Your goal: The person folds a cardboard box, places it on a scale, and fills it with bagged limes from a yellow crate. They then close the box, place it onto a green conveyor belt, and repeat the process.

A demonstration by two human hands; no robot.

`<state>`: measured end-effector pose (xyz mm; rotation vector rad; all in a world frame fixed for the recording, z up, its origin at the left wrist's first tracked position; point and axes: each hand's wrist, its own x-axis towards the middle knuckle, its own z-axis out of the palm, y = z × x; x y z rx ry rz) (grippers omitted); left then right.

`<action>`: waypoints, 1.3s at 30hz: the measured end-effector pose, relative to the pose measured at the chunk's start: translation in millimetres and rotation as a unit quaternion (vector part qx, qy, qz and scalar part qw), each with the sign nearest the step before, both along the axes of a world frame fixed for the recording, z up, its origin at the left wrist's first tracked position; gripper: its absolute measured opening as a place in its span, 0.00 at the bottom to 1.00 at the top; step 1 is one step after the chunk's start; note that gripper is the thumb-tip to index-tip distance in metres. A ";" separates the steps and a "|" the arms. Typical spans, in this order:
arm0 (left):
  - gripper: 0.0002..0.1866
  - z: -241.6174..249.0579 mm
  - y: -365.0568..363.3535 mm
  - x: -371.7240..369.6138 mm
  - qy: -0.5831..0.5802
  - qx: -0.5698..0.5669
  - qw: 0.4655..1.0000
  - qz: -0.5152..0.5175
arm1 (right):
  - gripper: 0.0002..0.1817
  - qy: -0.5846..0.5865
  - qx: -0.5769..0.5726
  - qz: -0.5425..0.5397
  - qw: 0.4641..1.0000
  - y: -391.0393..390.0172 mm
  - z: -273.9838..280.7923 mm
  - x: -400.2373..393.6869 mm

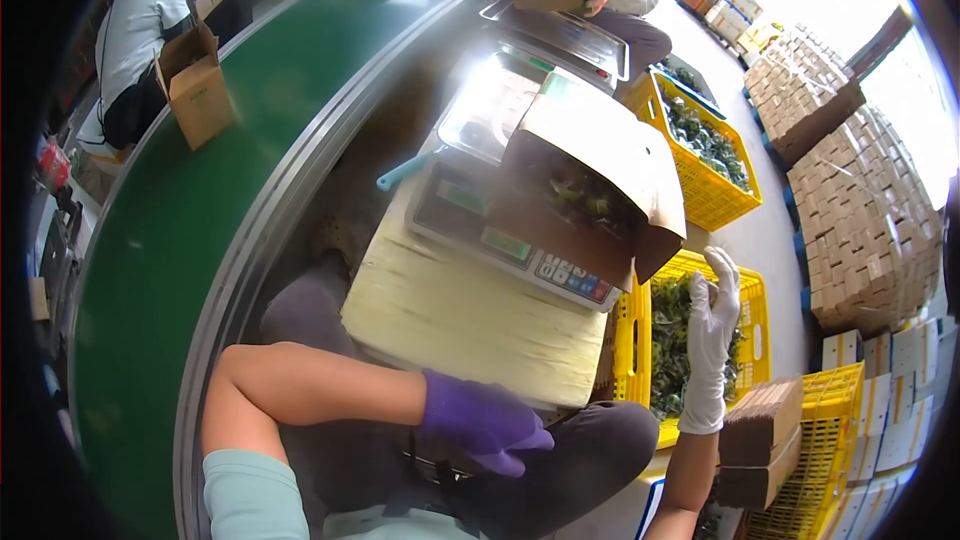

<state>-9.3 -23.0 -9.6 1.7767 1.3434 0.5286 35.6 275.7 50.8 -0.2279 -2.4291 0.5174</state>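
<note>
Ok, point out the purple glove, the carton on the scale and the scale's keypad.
Purple glove (475,418), head view: middle of the glove.
Carton (605,138), head view: its pale top flap.
Keypad (570,276), head view: middle of the buttons.

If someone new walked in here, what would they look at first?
Probably the big open cardboard box tilted on the scale in the middle. Next, perhaps, the purple glove on the left hand and the white one on the right, beside a yellow crate of greens.
</note>
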 end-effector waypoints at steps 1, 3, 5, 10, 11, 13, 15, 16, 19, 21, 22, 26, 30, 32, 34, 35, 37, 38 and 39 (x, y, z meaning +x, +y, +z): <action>0.31 1.8 -0.5 -1.7 0.002 -0.001 1.000 0.001 | 0.19 -0.003 -0.040 0.007 0.999 0.7 -5.6 -9.3; 0.33 21.8 -3.1 -12.6 -0.067 0.003 0.995 -0.067 | 0.25 -0.013 -0.142 0.026 0.989 1.4 -14.0 -32.8; 0.33 67.6 -13.0 -42.9 -0.202 0.032 0.975 -0.091 | 0.30 -0.019 -0.254 0.018 0.967 -6.4 -10.5 -55.1; 0.33 130.1 -51.4 -124.4 -0.398 0.368 0.805 0.241 | 0.32 0.021 -0.405 0.073 0.911 -4.3 -8.8 -99.7; 0.32 119.9 -49.6 -133.4 -0.418 0.433 0.729 0.325 | 0.32 0.031 -0.421 0.074 0.903 -3.3 -10.8 -103.3; 0.28 98.4 -47.9 -147.3 -0.411 0.455 0.651 0.449 | 0.31 0.049 -0.442 0.074 0.893 -2.0 -16.4 -102.8; 0.26 92.5 -49.6 -148.4 -0.393 0.420 0.656 0.488 | 0.29 0.072 -0.365 0.046 0.927 12.1 -28.1 -85.3; 0.25 89.1 -46.8 -148.2 -0.370 0.391 0.656 0.529 | 0.26 0.068 -0.385 0.011 0.920 24.9 -35.3 -70.5; 0.23 78.8 -46.4 -138.3 -0.268 0.440 0.689 0.510 | 0.22 0.017 -0.362 -0.108 0.926 94.8 -77.8 -1.6; 0.22 75.6 -37.6 -117.7 -0.132 0.463 0.703 0.523 | 0.19 -0.029 -0.349 -0.192 0.917 144.4 -122.0 70.4; 0.21 80.0 -32.8 -107.7 -0.026 0.476 0.706 0.524 | 0.18 -0.035 -0.276 -0.255 0.926 158.7 -137.8 113.3; 0.13 101.1 3.8 -70.5 0.294 0.472 0.792 0.253 | 0.14 0.059 -0.071 -0.450 0.888 147.3 -149.0 277.4; 0.14 74.0 30.6 -55.7 0.311 0.421 0.834 0.172 | 0.14 0.041 -0.015 -0.584 0.811 113.1 -191.4 437.2; 0.14 60.7 33.8 -56.0 0.318 0.400 0.843 0.166 | 0.27 -0.123 -0.044 -0.661 0.739 93.2 -231.6 502.9; 0.15 54.2 38.7 -53.4 0.320 0.386 0.852 0.150 | 0.42 -0.264 -0.249 -0.715 0.598 59.8 -247.0 510.5; 0.16 50.5 40.1 -49.2 0.334 0.376 0.851 0.152 | 0.44 -0.405 -0.311 -0.634 0.581 58.4 -249.3 515.7; 0.18 44.8 42.3 -44.0 0.346 0.362 0.854 0.144 | 0.45 -0.524 -0.382 -0.543 0.534 58.5 -249.4 510.8; 0.18 41.5 43.2 -42.7 0.338 0.367 0.857 0.130 | 0.45 -0.489 -0.461 -0.498 0.548 62.2 -250.3 495.2; 0.18 38.6 43.3 -43.4 0.333 0.356 0.864 0.128 | 0.45 -0.448 -0.532 -0.448 0.562 67.5 -250.9 480.3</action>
